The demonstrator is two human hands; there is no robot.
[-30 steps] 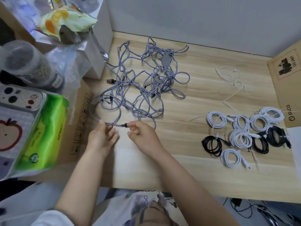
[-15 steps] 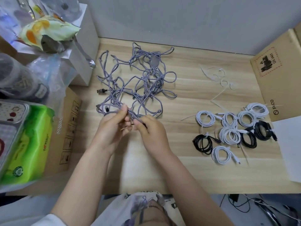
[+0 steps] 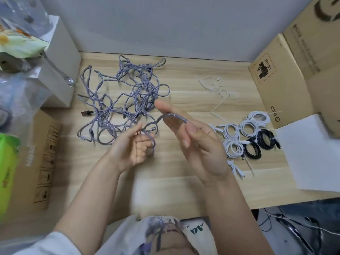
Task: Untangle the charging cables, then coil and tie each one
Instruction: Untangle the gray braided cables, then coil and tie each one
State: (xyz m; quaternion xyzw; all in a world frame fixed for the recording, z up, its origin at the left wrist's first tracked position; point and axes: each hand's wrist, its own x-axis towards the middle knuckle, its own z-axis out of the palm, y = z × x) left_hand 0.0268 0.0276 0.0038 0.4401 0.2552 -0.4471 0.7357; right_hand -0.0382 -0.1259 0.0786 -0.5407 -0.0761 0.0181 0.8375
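Purple braided cable point(image 3: 174, 116) | our right hand point(image 3: 198, 142) pinches it, left hand point(image 3: 132, 146) grips its loop | wind even turns, feed slack slowly from far-left tangle point(image 3: 117, 100)

The table point(image 3: 184, 190) is pale wood-grain board with a smooth, matt finish. The tangled cables point(image 3: 117, 100) have a woven cloth braid in grey-purple, rough-looking and matt; 1 loose end shows a plug point(image 3: 86, 113) of dull metal with a dark plastic collar. The coiled white cables point(image 3: 237, 132) and coiled black cables point(image 3: 257, 148) are smooth plastic with a slight sheen. The loose ties point(image 3: 219, 89) look like thin white plastic. The box point(image 3: 281, 85) at right is brown matt cardboard, printed in black; a sheet point(image 3: 311, 155) beside it is plain white paper. At left, a bag point(image 3: 16, 92) is clear glossy plastic film, and a green pack point(image 3: 7, 168) is shiny.
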